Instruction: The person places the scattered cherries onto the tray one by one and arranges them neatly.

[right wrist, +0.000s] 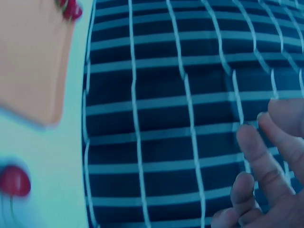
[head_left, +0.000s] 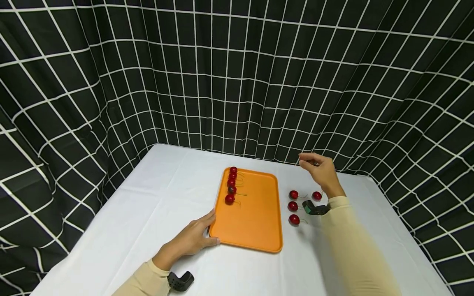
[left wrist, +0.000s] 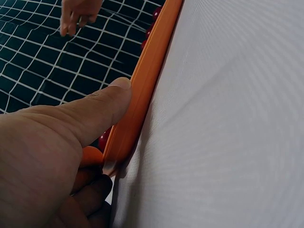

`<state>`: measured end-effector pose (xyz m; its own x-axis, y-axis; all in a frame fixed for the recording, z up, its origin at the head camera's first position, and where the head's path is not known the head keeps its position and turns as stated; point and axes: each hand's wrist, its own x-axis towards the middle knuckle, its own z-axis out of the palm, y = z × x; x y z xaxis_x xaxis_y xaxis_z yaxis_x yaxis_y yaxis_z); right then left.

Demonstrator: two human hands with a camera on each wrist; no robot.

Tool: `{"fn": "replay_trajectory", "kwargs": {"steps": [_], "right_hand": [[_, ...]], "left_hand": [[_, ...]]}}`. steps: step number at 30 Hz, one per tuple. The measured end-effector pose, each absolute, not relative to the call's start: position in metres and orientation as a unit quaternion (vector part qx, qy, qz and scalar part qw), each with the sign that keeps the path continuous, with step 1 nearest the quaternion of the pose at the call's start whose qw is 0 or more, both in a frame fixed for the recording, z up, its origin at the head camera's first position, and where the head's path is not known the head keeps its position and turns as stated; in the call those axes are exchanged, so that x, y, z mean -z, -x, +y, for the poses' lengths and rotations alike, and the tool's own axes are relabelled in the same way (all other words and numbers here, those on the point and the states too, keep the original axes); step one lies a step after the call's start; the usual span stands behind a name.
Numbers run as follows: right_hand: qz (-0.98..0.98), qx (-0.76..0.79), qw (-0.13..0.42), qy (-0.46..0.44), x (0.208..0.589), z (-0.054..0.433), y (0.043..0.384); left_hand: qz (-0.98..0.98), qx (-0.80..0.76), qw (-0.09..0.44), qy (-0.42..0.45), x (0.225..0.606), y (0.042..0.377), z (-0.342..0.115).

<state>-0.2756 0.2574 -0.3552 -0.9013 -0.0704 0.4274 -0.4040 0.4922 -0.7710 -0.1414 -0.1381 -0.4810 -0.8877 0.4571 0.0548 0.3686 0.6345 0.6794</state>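
My left hand (head_left: pixel 192 235) holds the near left corner of an orange tray (head_left: pixel 255 213), thumb at the front edge and fingers along the left side. In the left wrist view, the thumb (left wrist: pixel 102 107) lies against the tray's rim (left wrist: pixel 137 99). Several red cherries (head_left: pixel 231 182) with thin stems line up inside the tray's left edge. My right hand (head_left: pixel 321 170) is raised beyond the tray's right side, with nothing visible in it; in the right wrist view its fingers (right wrist: pixel 266 173) are loosely bent and apart.
Right of the tray, three cherries (head_left: pixel 293 206) form a column on the white tablecloth (head_left: pixel 148 197). Another cherry (head_left: pixel 317 195) lies near my right wrist, partly hidden by it. A black curtain with white grid lines (head_left: pixel 237 82) surrounds the table's back and sides.
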Motion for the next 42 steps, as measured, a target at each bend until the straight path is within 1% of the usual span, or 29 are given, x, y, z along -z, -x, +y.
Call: {"fn": "replay_trajectory", "kwargs": {"steps": [4, 9, 13, 17, 20, 24, 27, 31, 42], "right_hand": [[-0.853, -0.489, 0.146, -0.114, 0.366, 0.292, 0.276], [-0.867, -0.48, 0.121, -0.059, 0.382, 0.328, 0.274], [-0.868, -0.486, 0.097, -0.013, 0.396, 0.347, 0.276], [-0.87, -0.488, 0.066, 0.01, 0.417, 0.359, 0.278], [-0.881, -0.471, 0.05, 0.015, 0.433, 0.364, 0.28], [-0.898, -0.437, 0.051, 0.006, 0.452, 0.369, 0.281], [-0.903, -0.428, 0.04, 0.014, 0.463, 0.37, 0.28], [-0.91, -0.413, 0.024, 0.036, 0.469, 0.368, 0.279], [-0.928, -0.367, 0.024, 0.06, 0.475, 0.363, 0.279]], "left_hand": [[0.9, -0.367, 0.067, -0.226, 0.481, 0.14, -0.138], [0.9, -0.364, 0.069, -0.228, 0.481, 0.14, -0.137], [0.902, -0.362, 0.063, -0.226, 0.48, 0.14, -0.138], [0.903, -0.363, 0.063, -0.221, 0.48, 0.142, -0.138], [0.903, -0.363, 0.062, -0.222, 0.48, 0.143, -0.137], [0.901, -0.366, 0.064, -0.224, 0.479, 0.142, -0.137], [0.901, -0.364, 0.067, -0.225, 0.48, 0.141, -0.137], [0.903, -0.359, 0.067, -0.225, 0.481, 0.141, -0.138], [0.904, -0.361, 0.065, -0.22, 0.482, 0.141, -0.137]]}}
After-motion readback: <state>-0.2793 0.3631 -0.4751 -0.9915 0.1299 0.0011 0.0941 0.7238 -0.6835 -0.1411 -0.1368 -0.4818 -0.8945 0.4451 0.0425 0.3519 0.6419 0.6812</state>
